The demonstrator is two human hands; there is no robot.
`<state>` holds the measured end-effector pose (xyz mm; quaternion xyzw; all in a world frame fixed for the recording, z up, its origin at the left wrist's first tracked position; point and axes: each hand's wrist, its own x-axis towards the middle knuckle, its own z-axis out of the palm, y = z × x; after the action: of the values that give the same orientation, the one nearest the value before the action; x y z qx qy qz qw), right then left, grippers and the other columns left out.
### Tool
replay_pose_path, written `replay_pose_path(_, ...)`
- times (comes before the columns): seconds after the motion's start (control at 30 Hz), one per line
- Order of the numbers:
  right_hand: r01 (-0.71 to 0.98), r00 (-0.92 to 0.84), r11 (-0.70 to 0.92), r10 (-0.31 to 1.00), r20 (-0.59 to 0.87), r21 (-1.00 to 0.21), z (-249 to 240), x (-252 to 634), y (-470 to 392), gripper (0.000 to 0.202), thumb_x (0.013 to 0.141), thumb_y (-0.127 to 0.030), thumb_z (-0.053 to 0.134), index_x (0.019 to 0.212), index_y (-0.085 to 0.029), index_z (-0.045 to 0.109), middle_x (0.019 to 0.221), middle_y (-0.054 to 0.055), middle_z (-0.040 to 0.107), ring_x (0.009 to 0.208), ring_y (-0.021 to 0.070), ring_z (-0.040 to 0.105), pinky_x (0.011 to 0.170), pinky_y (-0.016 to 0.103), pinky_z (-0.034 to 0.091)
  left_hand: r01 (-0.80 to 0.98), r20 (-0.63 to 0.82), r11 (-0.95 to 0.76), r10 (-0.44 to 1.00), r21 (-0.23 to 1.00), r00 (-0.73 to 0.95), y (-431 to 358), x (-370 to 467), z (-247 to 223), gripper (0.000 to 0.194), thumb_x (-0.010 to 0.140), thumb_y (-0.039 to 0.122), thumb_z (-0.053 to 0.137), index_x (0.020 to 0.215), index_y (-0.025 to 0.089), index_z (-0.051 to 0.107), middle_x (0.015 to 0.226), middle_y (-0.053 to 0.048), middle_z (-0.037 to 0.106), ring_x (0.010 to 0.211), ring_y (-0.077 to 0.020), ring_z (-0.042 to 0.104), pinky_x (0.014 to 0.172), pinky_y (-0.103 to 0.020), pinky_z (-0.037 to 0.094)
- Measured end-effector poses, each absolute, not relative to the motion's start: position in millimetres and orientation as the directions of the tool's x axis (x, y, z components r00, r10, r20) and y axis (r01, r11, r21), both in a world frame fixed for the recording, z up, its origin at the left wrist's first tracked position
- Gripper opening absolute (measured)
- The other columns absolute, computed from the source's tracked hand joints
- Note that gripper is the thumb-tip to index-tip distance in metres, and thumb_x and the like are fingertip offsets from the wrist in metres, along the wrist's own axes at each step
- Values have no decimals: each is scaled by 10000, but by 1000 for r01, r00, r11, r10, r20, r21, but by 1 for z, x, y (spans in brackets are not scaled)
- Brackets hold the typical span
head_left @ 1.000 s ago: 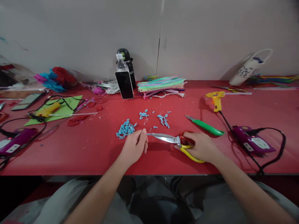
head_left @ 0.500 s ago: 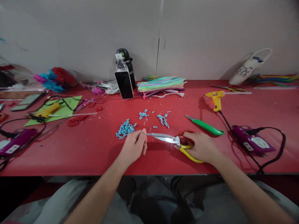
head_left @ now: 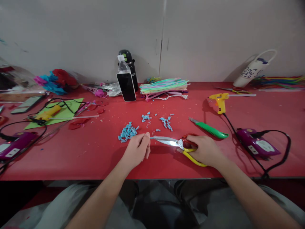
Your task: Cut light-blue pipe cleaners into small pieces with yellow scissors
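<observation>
My right hand (head_left: 205, 149) grips a pair of scissors (head_left: 166, 141) by its red and yellow handles, the blades pointing left. At the blade tips, the thumb and fingers of my left hand (head_left: 138, 148) are pinched together. What they hold is too small and hidden to make out. Just beyond that hand lies a heap of short light blue cut pieces (head_left: 128, 132). Two looser groups, one of blue pieces (head_left: 146, 117) and another of blue pieces (head_left: 166, 122), are scattered farther back on the red table (head_left: 95, 156).
Right of the scissors are a green utility knife (head_left: 212, 129), a yellow glue gun (head_left: 220, 101) and a purple power strip (head_left: 257, 144). Behind stand a phone (head_left: 126, 87), bottles and a pipe cleaner bundle (head_left: 164, 86). Another glue gun (head_left: 49, 114) lies left on green paper.
</observation>
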<state>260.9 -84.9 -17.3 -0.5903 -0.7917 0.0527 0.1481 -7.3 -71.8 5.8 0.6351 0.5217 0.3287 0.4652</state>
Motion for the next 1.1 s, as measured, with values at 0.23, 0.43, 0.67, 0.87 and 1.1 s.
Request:
replay_pose_path(0.23, 918, -259, 294, 952, 160, -264, -16, 260, -84, 450, 758, -622, 589, 636, -225, 416, 574, -22, 514, 522, 125, 432, 515, 256, 207, 355, -49, -44, 967, 934, 250, -72, -7, 6, 545, 974, 407, 351, 484, 179, 429, 353, 38, 445, 349, -68, 415, 459, -200, 363)
replay_pose_path(0.43, 919, -262, 294, 953, 149, -262, -16, 261, -84, 456, 763, -630, 582, 639, -225, 413, 578, -22, 522, 528, 130, 445, 525, 255, 209, 358, -55, -45, 963, 933, 264, -72, -7, 7, 546, 976, 410, 346, 490, 177, 436, 356, 39, 448, 352, -67, 415, 466, -201, 365)
replay_pose_path(0.67, 916, -268, 303, 950, 161, -261, -18, 261, -82, 464, 768, -647, 568, 625, -223, 447, 578, -10, 533, 524, 131, 457, 516, 264, 209, 374, -61, -43, 963, 926, 263, -72, -7, 7, 544, 976, 401, 338, 488, 177, 430, 358, 34, 448, 354, -70, 414, 459, -200, 365)
replay_pose_path(0.87, 921, -253, 291, 952, 172, -260, -21, 263, -82, 460, 780, -649, 545, 624, -223, 468, 578, 3, 549, 519, 137, 463, 516, 267, 208, 365, -55, -49, 962, 930, 268, -73, -8, 7, 530, 974, 406, 341, 504, 178, 430, 368, 34, 453, 360, -70, 425, 457, -194, 367)
replay_pose_path(1.1, 900, -204, 258, 962, 184, -352, -23, 265, -82, 455, 767, -662, 558, 658, -230, 462, 562, -10, 518, 505, 129, 411, 501, 257, 241, 374, -24, -74, 968, 924, 248, -69, -11, 4, 472, 967, 437, 340, 593, 177, 464, 440, 40, 482, 379, -75, 419, 452, -200, 351)
